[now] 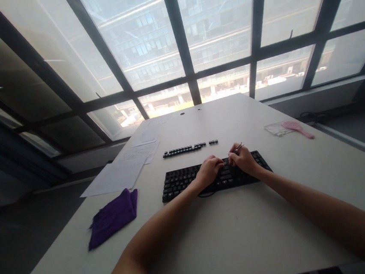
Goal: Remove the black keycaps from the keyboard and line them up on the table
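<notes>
A black keyboard (180, 182) lies on the white table (243, 234) in front of me. My left hand (209, 171) rests on the middle of the keyboard with fingers curled on the keys. My right hand (243, 159) sits just right of it over the keyboard, gripping a thin metal tool (238, 147) that sticks up from the fingers. Behind the keyboard, a row of loose black keycaps (186, 148) lies on the table.
A purple cloth (114, 216) lies at the left. Paper sheets (121, 173) spread toward the back left. A pink brush (294, 128) and a clear plastic piece (275, 129) sit at the right. Large windows stand behind the table's far edge.
</notes>
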{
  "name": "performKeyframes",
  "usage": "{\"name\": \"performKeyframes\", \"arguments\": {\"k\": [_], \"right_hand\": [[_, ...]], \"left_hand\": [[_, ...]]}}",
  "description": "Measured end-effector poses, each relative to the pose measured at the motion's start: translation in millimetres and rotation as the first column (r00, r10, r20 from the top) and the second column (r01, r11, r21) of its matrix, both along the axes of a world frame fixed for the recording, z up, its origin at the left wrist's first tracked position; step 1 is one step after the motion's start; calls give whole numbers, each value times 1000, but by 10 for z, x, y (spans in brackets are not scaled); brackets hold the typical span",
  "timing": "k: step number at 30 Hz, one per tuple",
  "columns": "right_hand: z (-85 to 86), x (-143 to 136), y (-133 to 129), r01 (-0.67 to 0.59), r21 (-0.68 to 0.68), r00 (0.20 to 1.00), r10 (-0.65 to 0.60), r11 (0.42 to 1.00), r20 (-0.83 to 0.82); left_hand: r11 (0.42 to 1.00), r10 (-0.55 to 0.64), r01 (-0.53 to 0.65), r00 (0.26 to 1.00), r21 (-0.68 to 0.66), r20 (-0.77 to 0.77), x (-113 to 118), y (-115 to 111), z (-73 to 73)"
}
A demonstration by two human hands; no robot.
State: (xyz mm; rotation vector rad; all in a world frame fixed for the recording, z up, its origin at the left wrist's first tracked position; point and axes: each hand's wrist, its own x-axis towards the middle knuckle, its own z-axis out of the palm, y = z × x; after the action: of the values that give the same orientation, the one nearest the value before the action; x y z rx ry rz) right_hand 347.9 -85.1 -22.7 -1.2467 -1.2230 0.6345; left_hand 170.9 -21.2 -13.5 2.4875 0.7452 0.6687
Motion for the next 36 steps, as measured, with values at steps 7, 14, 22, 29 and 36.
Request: {"name": "performKeyframes", "arguments": {"k": [7, 14, 22, 29, 36], "right_hand": [[62, 29, 38, 63, 15, 946, -55, 998, -319], [69, 16, 54, 82, 29, 905, -62, 996, -421], [46, 36, 72, 79, 14, 874, -63, 997, -481], [17, 29, 83, 51, 22, 882, -35, 998, -470], [52, 18, 65, 52, -25, 899, -58, 998, -434]], "left_hand": [[1000, 13, -13, 999, 6, 36, -15, -8, -4], [997, 50, -56, 990, 44, 132, -15, -32, -10], [986, 147, -123, 961, -116, 235, -71, 71, 196], [984, 158, -156, 987, 86, -10, -201, 790, 305], [978, 29, 39, 947, 204, -319, -141, 1170, 140]]}}
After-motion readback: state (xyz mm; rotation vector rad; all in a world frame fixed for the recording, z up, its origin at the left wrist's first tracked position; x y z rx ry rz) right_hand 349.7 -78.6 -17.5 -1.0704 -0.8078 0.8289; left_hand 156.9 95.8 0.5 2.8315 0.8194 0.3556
